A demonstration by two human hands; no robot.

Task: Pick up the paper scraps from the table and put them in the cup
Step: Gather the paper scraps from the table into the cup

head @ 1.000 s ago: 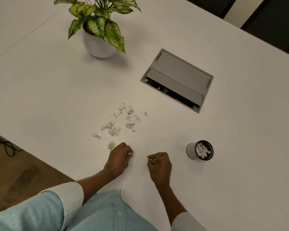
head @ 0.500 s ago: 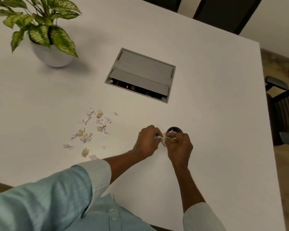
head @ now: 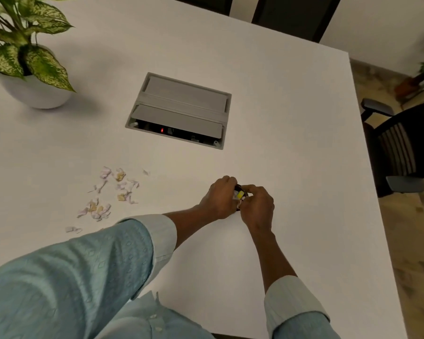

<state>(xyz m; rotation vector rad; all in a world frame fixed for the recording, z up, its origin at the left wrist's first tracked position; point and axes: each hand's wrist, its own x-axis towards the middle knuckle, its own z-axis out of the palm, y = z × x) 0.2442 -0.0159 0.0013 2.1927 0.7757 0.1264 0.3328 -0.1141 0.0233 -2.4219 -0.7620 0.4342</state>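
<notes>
Left hand (head: 219,198) and right hand (head: 257,207) have gone from the pile (head: 120,176) to the cup (head: 238,186) at its 3 o'clock, nearly hiding it, the right pinching a yellow scrap (head: 240,195).

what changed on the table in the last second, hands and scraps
Both hands left the loose scraps and moved right to the cup, carrying scraps. Now the left hand and right hand crowd over it, nearly hiding it; the right pinches a yellow scrap. The loose scraps, plant and grey socket box stayed put.
</notes>
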